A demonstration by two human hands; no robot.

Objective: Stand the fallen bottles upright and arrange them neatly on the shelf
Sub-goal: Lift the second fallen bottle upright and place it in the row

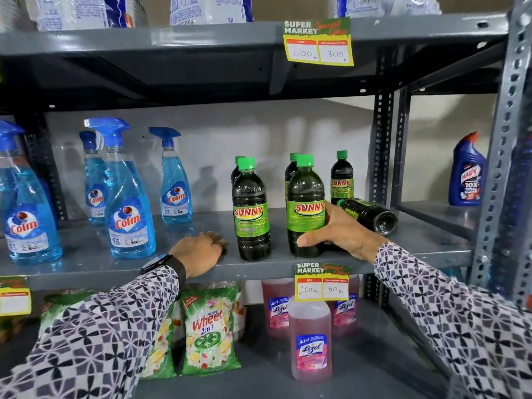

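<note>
Right hand [342,231]: wrapped around the lower right side of an upright Sunny bottle [305,208], thumb across the front near its base, fingers behind; holding it on the shelf deck.
Left hand [198,253]: flat on the shelf deck [86,254], palm down, fingers loosely spread, holding nothing; just left of the front-left Sunny bottle [251,211].
Fallen bottle [367,214]: on its side, just right of and behind the right hand, touching or nearly touching the knuckles; cannot tell which.
Long axis: green cap toward the left and rear, base toward the right and front, angled across the deck.
Nearer hand: right, by a clear margin; left lies well apart with two upright bottles between.
Judgement on next move: release of the held bottle, then a short reach right to the lying one, pivoting on its base.
Upright stock: rear Sunny bottle [341,177] directly behind the fallen cap; two more partly hidden behind the front pair.
Edges: shelf post [381,145] close behind on the right; front lip near the base.
Open room: bare deck right of the fallen bottle and between the front pair.
Risk: cap swinging into the rear bottle on lifting.
</note>
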